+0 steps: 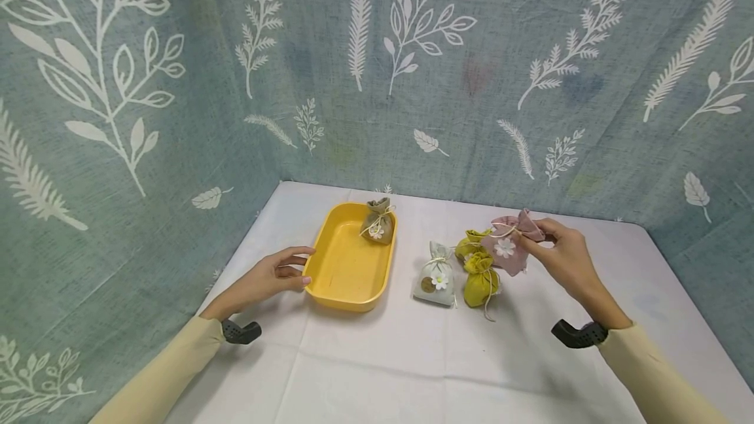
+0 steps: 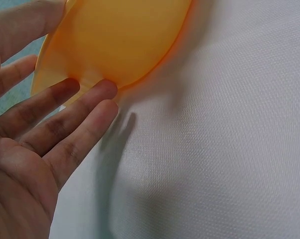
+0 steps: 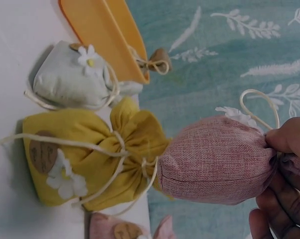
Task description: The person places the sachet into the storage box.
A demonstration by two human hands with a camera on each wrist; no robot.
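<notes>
In the head view my right hand [image 1: 562, 254] pinches a pink drawstring pouch [image 1: 508, 247] by its gathered neck. Seen from the right wrist, this pink pouch [image 3: 217, 162] hangs over the table with its rounded bottom toward the yellow-green pouches [image 3: 70, 154]. Fingers of my left hand [image 1: 273, 275] touch the left side of a yellow tray [image 1: 347, 267]. Those fingers [image 2: 65, 117] lie fairly straight against the tray's outer wall [image 2: 125, 40] in the left wrist view. A brown pouch [image 1: 377, 224] with a white flower leans in the tray's far right corner.
Right of the tray stands a pale grey-green pouch [image 1: 436, 277] with a daisy. Beside it are two yellow-green pouches [image 1: 480, 283], close together. Another pink pouch [image 3: 115, 226] shows low in the right wrist view. A leaf-patterned cloth [image 1: 436, 116] hangs behind the white table.
</notes>
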